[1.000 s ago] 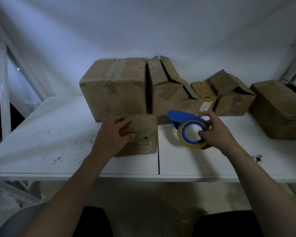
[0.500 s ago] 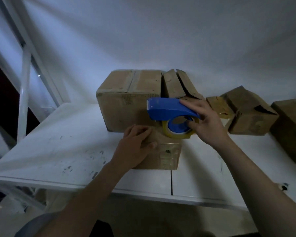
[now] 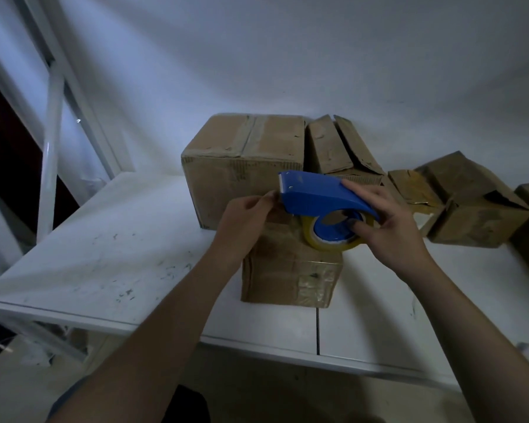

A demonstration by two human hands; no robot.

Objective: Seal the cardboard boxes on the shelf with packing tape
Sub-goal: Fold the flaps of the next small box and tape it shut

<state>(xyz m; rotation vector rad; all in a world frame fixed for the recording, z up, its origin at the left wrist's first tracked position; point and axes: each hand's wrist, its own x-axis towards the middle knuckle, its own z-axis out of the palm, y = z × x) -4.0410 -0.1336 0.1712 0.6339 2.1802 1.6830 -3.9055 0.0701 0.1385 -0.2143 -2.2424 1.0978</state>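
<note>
Small box (image 3: 290,270) on scuffed white shelf (image 3: 110,264); plain white wall (image 3: 287,56) behind.

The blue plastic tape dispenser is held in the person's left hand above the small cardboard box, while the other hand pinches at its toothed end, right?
Not quite: the head view shows the blue plastic tape dispenser held in the right hand. The left hand pinches at its toothed end, above the small cardboard box.

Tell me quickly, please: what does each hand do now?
Left hand: fingers pinched at the tape dispenser blade end.
Right hand: closed on the tape dispenser.
</note>
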